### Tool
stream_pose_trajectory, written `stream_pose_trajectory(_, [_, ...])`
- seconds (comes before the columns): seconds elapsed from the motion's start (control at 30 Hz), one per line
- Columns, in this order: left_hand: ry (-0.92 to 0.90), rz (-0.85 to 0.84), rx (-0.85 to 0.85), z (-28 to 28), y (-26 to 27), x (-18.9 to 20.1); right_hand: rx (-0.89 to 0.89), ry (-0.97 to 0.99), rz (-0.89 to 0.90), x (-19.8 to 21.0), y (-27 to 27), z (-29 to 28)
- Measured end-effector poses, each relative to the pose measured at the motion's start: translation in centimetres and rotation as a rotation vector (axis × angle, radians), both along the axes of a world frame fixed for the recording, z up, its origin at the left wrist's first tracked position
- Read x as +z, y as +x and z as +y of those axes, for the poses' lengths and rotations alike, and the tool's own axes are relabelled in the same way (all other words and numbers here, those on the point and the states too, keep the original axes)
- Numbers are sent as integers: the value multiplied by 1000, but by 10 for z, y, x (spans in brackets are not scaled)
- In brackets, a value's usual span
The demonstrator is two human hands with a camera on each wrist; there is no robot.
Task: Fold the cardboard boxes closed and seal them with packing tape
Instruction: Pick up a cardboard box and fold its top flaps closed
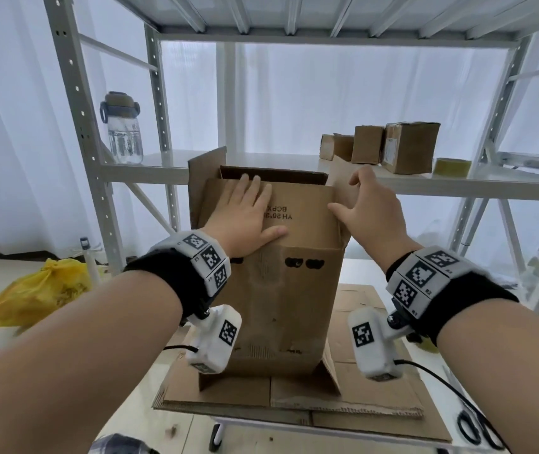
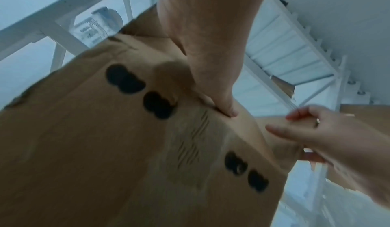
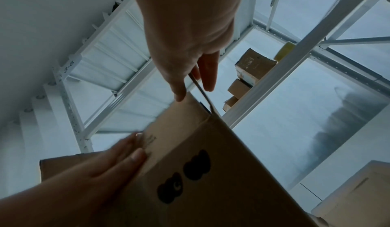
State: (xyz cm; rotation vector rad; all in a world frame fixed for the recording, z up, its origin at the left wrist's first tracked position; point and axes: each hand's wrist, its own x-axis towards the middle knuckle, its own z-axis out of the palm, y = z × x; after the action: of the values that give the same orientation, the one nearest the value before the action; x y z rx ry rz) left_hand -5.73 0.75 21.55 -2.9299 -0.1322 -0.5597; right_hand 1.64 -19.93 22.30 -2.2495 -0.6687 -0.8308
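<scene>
Head cam: tall cardboard box (image 1: 281, 299) stands on flattened cardboard sheets (image 1: 294, 398) just in front of a shelf rack (image 1: 477, 181). Left hand (image 1: 248, 221) lies flat on the near top flap (image 1: 297, 217), fingers straight and close together, thumb out to the side. Right hand (image 1: 373, 211) has its thumb and fingers curled round the right side flap (image 1: 338, 178). Tape roll (image 1: 451, 166) sits on the shelf well beyond the right fingertips, next to some small boxes (image 1: 389, 147).

Left wrist cam: blurry, but the left thumb (image 2: 223, 104) presses along the fold.

Right wrist cam: right-hand fingers (image 3: 207, 70) pinch the flap edge, thumb on the other side.
</scene>
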Motion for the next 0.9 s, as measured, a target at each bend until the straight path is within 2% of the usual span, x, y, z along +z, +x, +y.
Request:
stream_pose_trajectory(0.1, [-48,183,-91,-11,-2,-21,28,-56,-15,1,-3,5])
stream_pose_trajectory(0.2, [-35,167,-135,-20,-7,-27,40,-73,-15,-6,-6,8])
stream_pose_trajectory(0.43, [-183,179,-107,-20,-2,-26,23,249,85,-24,-2,-8])
stream_pose_trajectory(0.53, [-63,153,-145,-25,0,-31,29,299,129,-29,0,-13])
stream_pose_trajectory(0.63, [136,6,-198,-31,-1,-46,47,276,181,-25,0,-19])
stream_pose_trajectory(0.7, [183,-48,-184,-28,-3,-51,57,320,205,-20,-2,-23])
stream_pose_trajectory(0.77, [130,-78,-155,-22,-4,-48,55,409,224,-12,-4,-25])
stream_pose_trajectory(0.9, [-178,6,-130,-28,-7,-33,132,643,337,6,-17,-15])
